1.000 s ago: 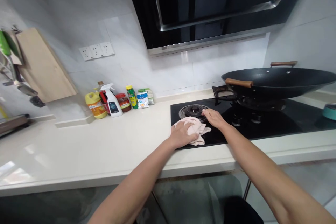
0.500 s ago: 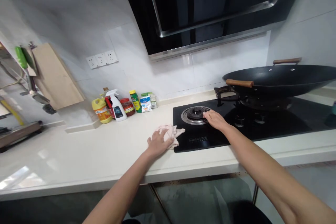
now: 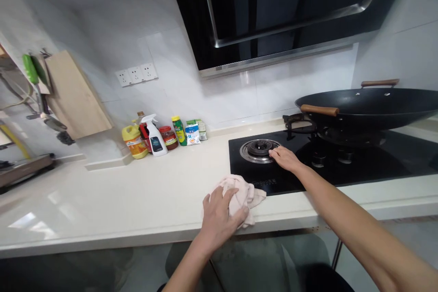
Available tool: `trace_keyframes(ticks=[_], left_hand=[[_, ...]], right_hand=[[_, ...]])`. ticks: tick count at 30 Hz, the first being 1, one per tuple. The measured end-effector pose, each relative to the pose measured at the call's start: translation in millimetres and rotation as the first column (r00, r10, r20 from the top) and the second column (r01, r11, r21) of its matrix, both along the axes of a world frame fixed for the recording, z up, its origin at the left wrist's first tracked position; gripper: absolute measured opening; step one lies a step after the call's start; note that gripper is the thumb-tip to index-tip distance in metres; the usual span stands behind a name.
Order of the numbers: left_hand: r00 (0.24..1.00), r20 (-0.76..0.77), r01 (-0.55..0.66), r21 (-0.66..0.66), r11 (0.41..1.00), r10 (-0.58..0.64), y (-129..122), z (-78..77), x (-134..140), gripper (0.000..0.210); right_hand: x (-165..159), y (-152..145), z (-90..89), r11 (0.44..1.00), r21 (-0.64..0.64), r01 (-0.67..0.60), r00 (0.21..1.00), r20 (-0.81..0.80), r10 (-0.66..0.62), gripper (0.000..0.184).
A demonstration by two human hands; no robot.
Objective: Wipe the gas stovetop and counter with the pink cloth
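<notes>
My left hand (image 3: pixel 222 214) is pressed on a crumpled pale pink cloth (image 3: pixel 241 191), with its fingers curled into the fabric. The cloth lies at the front of the white counter, and one corner overlaps the black glass gas stove (image 3: pixel 290 178). At the stove's left burner (image 3: pixel 259 148), my right hand (image 3: pixel 284 157) has its fingers closed against the right edge of the metal ring. What those fingers grip, if anything, is hidden. No pot stands on this burner. A large black wok (image 3: pixel 369 105) with wooden handles rests over the other burner.
Along the wall stand a yellow jug (image 3: pixel 134 143), a white spray bottle (image 3: pixel 155 139), a red-lidded jar (image 3: pixel 169 138), a green bottle (image 3: pixel 179 131) and a white packet (image 3: pixel 192 134). A cutting board (image 3: pixel 77 96) hangs at left. The range hood (image 3: pixel 273 13) overhangs the stove.
My left hand has dragged the cloth from the stove's left edge toward the counter's front edge and slightly right. My right hand stays by the left burner.
</notes>
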State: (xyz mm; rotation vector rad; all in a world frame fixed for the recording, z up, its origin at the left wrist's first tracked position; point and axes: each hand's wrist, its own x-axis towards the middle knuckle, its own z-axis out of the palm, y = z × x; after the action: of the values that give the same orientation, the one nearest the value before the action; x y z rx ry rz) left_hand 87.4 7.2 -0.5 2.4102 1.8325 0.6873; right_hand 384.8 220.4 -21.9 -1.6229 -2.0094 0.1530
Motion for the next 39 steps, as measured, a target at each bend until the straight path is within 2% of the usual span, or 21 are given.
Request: trace_keyframes(ticks=[5, 13, 22, 31, 39], left_hand=[[1.000, 0.002, -0.011, 0.026, 1.000, 0.010, 5, -0.2, 12, 0.050], [0.998, -0.008, 0.059, 0.096, 0.994, -0.058, 11, -8.8, 39, 0.056], [0.997, -0.021, 0.074, 0.134, 0.988, -0.072, 9, -5.5, 35, 0.053], [0.997, -0.040, 0.065, 0.170, 0.983, -0.059, 16, -9.5, 35, 0.051], [0.997, -0.040, 0.079, 0.180, 0.981, -0.073, 10, -5.2, 37, 0.050]], right_hand=[[-3, -3, 0.5, 1.000, -0.008, 0.019, 0.999, 0.037, -0.019, 0.046], [-6, -8, 3.4, 0.999, -0.017, 0.033, 0.997, 0.068, -0.032, 0.043], [-9, -12, 3.4, 0.999, -0.011, 0.030, 0.999, 0.035, -0.029, 0.033], [-10, -17, 10.3, 1.000, 0.014, -0.012, 0.997, 0.074, 0.011, 0.024], [-12, -23, 6.2, 1.000, -0.011, -0.003, 0.995, 0.102, 0.005, 0.017]])
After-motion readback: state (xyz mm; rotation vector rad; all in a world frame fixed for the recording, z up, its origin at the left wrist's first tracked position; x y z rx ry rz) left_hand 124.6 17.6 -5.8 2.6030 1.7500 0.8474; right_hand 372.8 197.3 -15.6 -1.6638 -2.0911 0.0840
